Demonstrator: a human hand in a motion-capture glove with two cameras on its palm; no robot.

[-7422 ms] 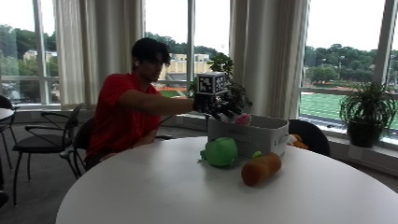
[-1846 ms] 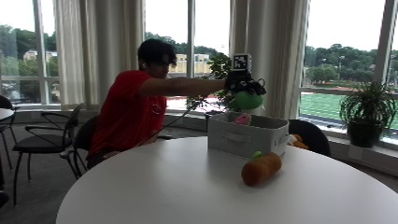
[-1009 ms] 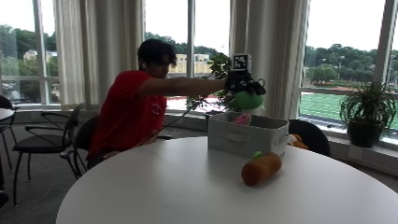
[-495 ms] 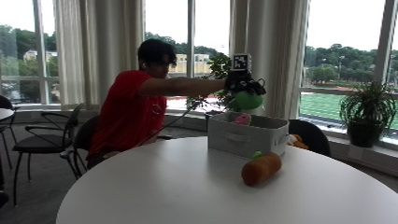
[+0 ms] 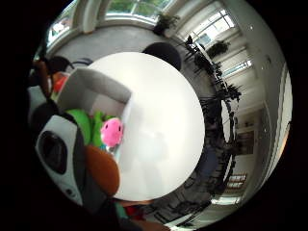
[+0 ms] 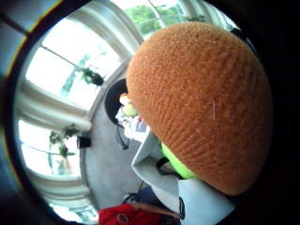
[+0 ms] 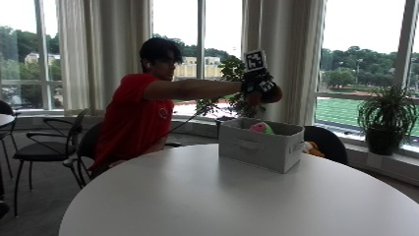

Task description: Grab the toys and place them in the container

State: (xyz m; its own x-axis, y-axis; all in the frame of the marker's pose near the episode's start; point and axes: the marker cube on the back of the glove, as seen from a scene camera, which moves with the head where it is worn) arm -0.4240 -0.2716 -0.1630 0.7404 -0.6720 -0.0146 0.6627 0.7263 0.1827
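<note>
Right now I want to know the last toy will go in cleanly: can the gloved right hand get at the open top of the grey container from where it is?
Probably yes. The right hand holds the orange toy above the container, whose top is open; only a pink toy and a green toy lie inside.

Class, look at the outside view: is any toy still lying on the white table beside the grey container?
No: the table around the container is bare, and the gloved hand holds the orange toy above it.

green toy (image 5: 84, 126) now in container (image 7: 260, 144), orange toy (image 7: 273, 93) lifted
</note>
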